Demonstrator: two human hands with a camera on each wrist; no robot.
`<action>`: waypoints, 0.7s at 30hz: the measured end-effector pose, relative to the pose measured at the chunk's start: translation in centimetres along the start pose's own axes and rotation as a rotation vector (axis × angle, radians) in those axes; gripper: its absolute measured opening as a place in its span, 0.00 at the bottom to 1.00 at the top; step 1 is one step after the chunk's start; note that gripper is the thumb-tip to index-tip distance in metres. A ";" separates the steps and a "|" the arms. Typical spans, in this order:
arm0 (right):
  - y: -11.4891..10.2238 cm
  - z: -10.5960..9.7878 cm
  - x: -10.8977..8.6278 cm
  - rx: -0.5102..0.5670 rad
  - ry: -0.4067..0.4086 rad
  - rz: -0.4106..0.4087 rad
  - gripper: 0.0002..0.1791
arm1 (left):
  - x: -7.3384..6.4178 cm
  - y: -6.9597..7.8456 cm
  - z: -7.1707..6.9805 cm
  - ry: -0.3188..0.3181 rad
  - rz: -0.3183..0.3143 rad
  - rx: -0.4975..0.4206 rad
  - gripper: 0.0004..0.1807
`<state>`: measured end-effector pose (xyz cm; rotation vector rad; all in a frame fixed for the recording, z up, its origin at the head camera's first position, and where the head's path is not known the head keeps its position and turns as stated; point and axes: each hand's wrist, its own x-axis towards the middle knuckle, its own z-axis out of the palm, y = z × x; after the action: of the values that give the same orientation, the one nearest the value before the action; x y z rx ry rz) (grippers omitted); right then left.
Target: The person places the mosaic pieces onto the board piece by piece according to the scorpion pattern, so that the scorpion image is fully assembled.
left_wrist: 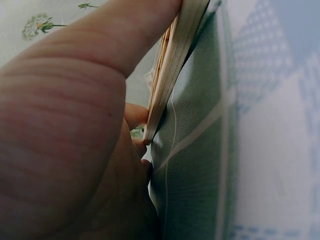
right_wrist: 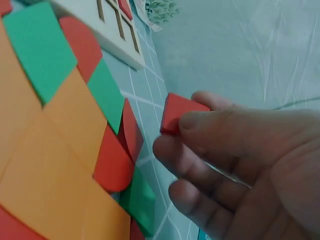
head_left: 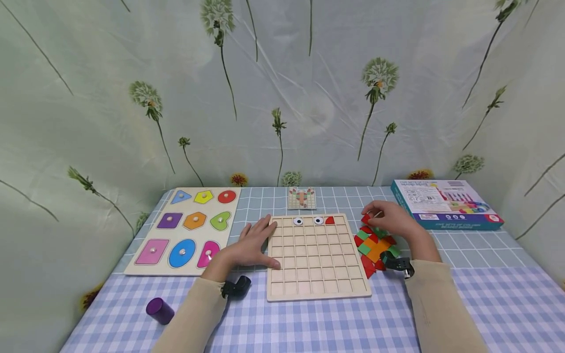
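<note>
While the table [head_left: 318,326] carries the grid board [head_left: 313,264] between its left and right edges, coloured pieces [head_left: 375,249] lie beside the board's right edge. The left hand [head_left: 250,246], spread wide, rests on the board's left edge; the right hand [head_left: 393,220] narrowly pinches a red piece [right_wrist: 178,105] near those pieces. Picking seems the present step; next, probably, the piece needs careful turning to fit the board.

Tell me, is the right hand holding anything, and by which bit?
Yes, the right hand pinches a red piece near one side; the opposite side sticks out.
</note>
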<state>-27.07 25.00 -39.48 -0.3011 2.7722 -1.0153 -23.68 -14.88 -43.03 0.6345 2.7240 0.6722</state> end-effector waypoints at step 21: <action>-1.8 2.5 1.2 0.051 -0.032 -0.019 0.11 | 0.0 -0.1 0.0 0.001 0.011 0.005 0.64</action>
<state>-27.43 21.84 -40.30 -0.3340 2.7149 -1.0737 -23.71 -14.96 -43.10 0.6508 2.7259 0.6686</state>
